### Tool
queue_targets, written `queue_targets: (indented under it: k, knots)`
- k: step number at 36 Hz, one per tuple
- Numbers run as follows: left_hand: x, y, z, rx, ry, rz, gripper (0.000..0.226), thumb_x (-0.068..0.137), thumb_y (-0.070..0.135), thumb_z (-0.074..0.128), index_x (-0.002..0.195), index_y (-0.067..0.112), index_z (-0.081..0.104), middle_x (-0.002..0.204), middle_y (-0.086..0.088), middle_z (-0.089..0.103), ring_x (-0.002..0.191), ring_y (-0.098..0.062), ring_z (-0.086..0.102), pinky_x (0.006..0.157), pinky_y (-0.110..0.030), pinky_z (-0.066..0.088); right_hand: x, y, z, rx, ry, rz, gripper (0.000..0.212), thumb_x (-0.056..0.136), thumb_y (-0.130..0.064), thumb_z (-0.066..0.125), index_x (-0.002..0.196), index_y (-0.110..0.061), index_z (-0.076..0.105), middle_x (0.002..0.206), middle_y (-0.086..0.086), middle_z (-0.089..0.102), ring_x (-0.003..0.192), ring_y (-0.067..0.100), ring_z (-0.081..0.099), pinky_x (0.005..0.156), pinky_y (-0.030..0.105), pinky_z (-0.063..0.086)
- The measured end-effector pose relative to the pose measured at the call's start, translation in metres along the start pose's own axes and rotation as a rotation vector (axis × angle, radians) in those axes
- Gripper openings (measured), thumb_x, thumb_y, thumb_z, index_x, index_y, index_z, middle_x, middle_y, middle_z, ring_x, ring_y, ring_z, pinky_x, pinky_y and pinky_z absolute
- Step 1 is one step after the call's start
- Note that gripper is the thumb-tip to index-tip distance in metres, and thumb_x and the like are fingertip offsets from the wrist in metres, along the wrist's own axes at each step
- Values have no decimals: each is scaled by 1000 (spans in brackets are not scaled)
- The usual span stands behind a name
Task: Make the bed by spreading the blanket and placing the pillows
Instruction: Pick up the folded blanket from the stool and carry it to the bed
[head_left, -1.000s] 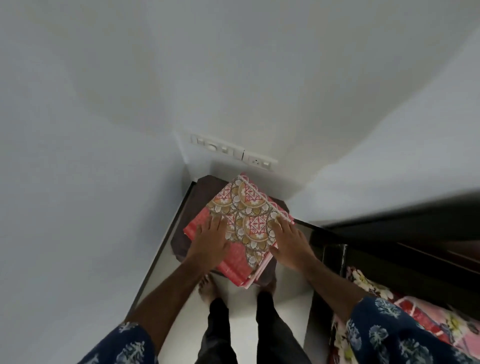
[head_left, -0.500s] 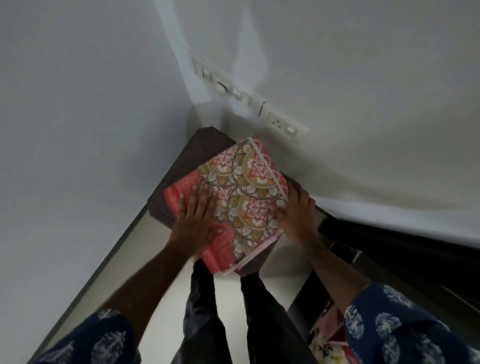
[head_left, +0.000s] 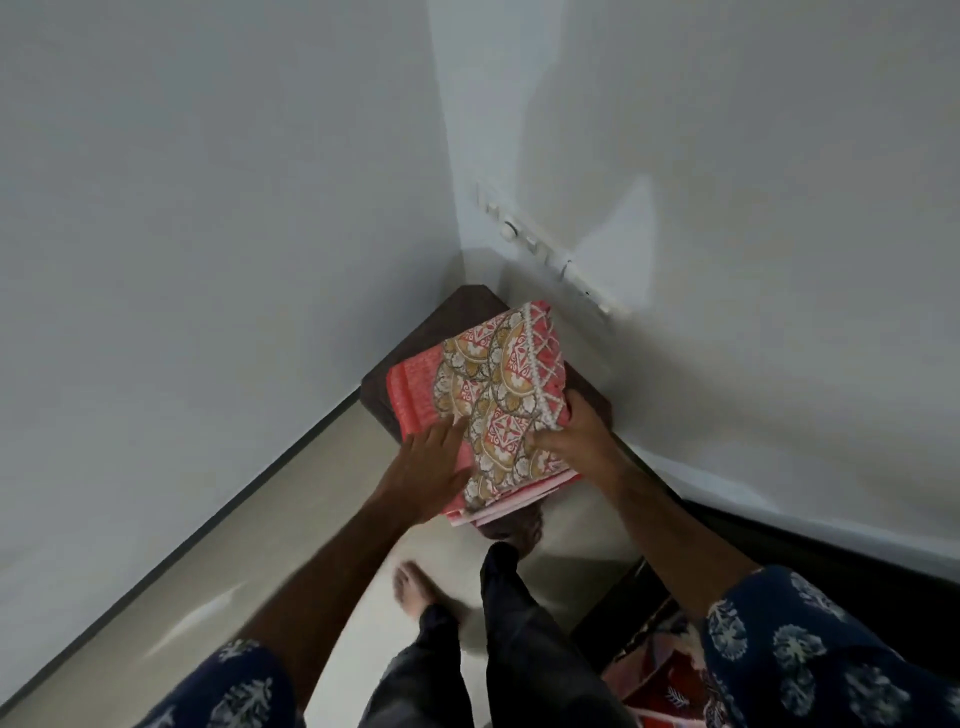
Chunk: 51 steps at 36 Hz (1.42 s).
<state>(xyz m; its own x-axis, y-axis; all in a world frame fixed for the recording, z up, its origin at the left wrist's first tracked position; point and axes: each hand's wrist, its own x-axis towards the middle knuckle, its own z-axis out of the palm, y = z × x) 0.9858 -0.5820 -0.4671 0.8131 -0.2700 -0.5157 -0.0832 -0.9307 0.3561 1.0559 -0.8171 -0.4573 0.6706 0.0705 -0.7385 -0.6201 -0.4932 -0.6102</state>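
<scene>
A folded blanket (head_left: 488, 395), red and pink with a gold and white pattern, lies on a dark wooden stool (head_left: 415, 358) in the corner of the room. My left hand (head_left: 426, 467) lies flat on its near left part, fingers straight. My right hand (head_left: 576, 436) grips the blanket's right edge, thumb on top and fingers curled under the fold. The near corner of the blanket sticks out past the stool's edge. No pillows are in view.
White walls meet just behind the stool, with a switch panel (head_left: 545, 254) on the right wall. My legs and bare feet (head_left: 415, 592) stand on the pale floor. The dark bed frame (head_left: 639, 587) and a flowered sheet (head_left: 654, 670) show at the lower right.
The camera has swung left and down. My right hand has shifted from the blanket's side to gripping its right edge. My left foot has stepped back; the left hand stays flat on top.
</scene>
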Motion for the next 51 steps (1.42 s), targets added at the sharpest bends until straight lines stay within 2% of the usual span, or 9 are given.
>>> queue_targets:
  k: [6,12,16,19,22,25,32,38,51]
  knots:
    - [-76,-12,-43,17,353,87,84,92,36,63,157,13,16,164,-18,21,146,-36,32,114,-52,37,-71,-52,36,-140,-161,-255,58,73,1,79,118,-28,56,110,-10,70,100,6,68,91,30,53]
    - [-169,-61,-76,-111,603,-54,98,86,42,71,159,10,14,167,-15,10,154,-31,15,116,-53,35,-143,-115,96,-563,-295,-576,41,69,1,67,81,-31,45,74,-9,59,66,7,51,62,31,37]
    - [-264,-103,-70,-116,632,-312,107,77,59,72,160,31,11,169,-4,-4,155,-32,-5,120,-55,7,-187,-149,154,-778,-405,-797,51,67,-1,74,76,-45,48,74,-14,60,71,11,58,64,32,45]
    - [-346,-135,-53,-132,612,-322,83,71,66,69,142,31,43,156,-2,40,147,-31,33,115,-49,29,-224,-165,210,-893,-519,-908,44,65,1,72,81,-34,51,79,-3,63,75,25,63,63,44,47]
    - [-431,-157,-33,-163,621,-424,61,66,57,79,113,26,56,110,7,70,102,-24,68,81,-33,48,-269,-177,276,-991,-597,-975,37,67,2,70,83,-27,53,81,-3,63,77,22,62,60,37,41]
    - [-512,-171,-12,-119,709,-544,52,69,51,82,102,20,57,98,4,72,90,-28,69,64,-30,40,-313,-186,344,-1068,-655,-1024,36,70,3,72,88,-25,57,87,0,67,81,23,66,63,34,44]
    - [-666,-208,28,-180,939,-792,44,72,59,67,93,22,53,89,8,65,76,-20,60,58,-29,35,-387,-205,497,-1219,-656,-1285,23,77,-15,73,97,-21,62,91,-2,68,81,19,66,67,36,57]
    - [-754,-240,67,-271,1020,-937,32,71,44,71,88,24,54,81,10,62,71,-18,58,55,-31,40,-426,-210,622,-1328,-764,-1498,21,80,-14,68,82,-23,50,81,-6,60,75,17,58,53,25,35]
    - [-929,-239,188,-607,1190,-1592,41,66,47,77,95,28,53,88,16,60,78,-11,59,64,-36,51,-562,-148,887,-1505,-1424,-1799,29,77,-32,68,93,-29,44,96,-10,65,90,21,66,72,40,54]
